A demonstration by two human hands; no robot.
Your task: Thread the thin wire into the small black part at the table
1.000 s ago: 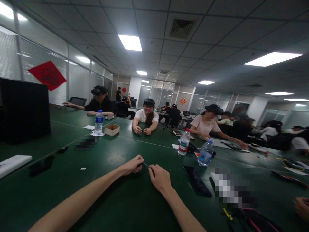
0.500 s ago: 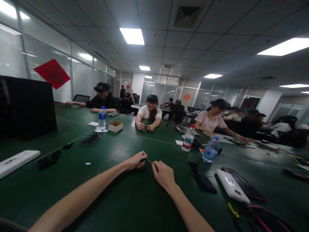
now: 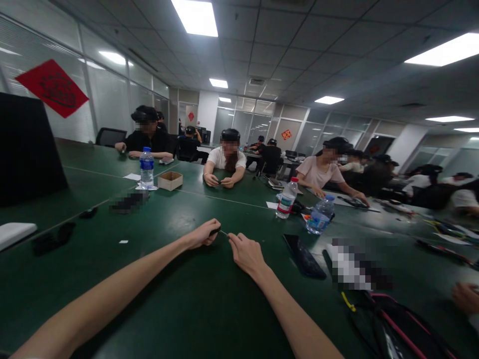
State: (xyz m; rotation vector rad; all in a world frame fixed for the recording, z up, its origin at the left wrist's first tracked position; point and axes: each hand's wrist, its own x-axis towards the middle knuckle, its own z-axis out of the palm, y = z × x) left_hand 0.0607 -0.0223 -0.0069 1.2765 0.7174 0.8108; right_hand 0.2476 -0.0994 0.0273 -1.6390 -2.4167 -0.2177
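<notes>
My left hand [image 3: 204, 234] is closed around a small dark object [image 3: 214, 232], most of it hidden by the fingers. A thin, pale, straight strand [image 3: 223, 232] runs from it across the short gap between my hands. At the strand's other end, the fingertips of my right hand [image 3: 247, 253] are pinched together. Whether the strand is a wire or a rod is too small to tell. Both hands are just above the green table [image 3: 179, 294], near its middle.
A black phone [image 3: 305, 255] lies right of my hands, with two bottles [image 3: 287, 198] [image 3: 320, 214] behind it. Cables and a pink-edged black item [image 3: 404, 319] lie front right. A small box [image 3: 170, 181] and another bottle [image 3: 147, 168] stand back left. A person [image 3: 226, 159] sits opposite.
The view has shifted, so the table's things appear further left and higher. My right fingers look a little straighter at the strand's end. Another person's hand now shows at the right edge.
</notes>
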